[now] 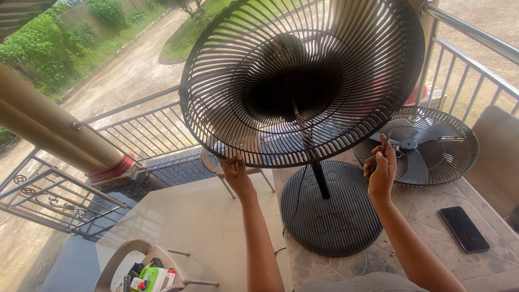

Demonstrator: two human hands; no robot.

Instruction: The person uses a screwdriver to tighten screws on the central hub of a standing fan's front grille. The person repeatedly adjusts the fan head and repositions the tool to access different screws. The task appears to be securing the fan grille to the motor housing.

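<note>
A black standing fan fills the middle of the head view, with its rear wire grille (227, 81) facing me and the dark motor housing (292, 81) behind it. The fan's pole runs down to a round ribbed black base (335, 216). My left hand (235, 174) pinches the lower rim of the grille. My right hand (381, 167) is raised at the grille's lower right edge, closed on a thin dark tool whose tip points up at the rim. The detached front grille with the grey blades (419, 146) lies flat on the floor to the right.
A black phone (463, 229) lies on the tiled floor at right. Metal railings (140, 127) fence the balcony, with a beige pillar (48, 127) at left. A plastic chair (146, 267) holding small items stands at the bottom left, and another stands behind the fan.
</note>
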